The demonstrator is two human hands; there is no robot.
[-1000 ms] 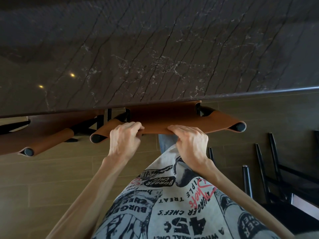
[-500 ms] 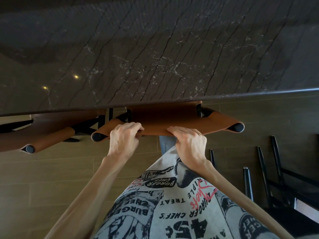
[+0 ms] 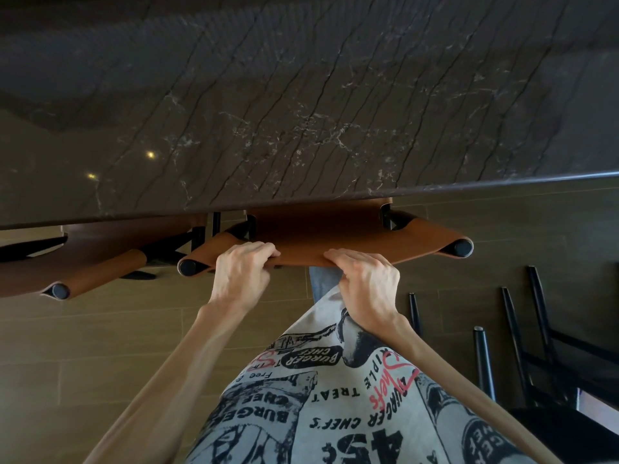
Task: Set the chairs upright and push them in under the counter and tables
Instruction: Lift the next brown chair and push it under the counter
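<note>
One tan chair under counter, left hand, right hand fingers gripping it (black chair toppled)

The counter is dark grey-brown stone, streaked with thin slanting black lines and fine white veins, with two small yellow glints of light toward its left end. Under the counter's edge, the chair has a tan, orange-brown leather seat, a black frame and round black end caps. Under the counter's left end, a second chair shows the same brown leather, darker in shade, with black caps too. Below the counter, the floor is olive-tan planks with thin darker joints. Off the counter's right end, a third chair is all black. Farthest from the counter, the shirt is pale grey, printed like newsprint with black lettering and drawings and one patch of red script. A strip of blue trouser leg shows between it and the counter.
</note>
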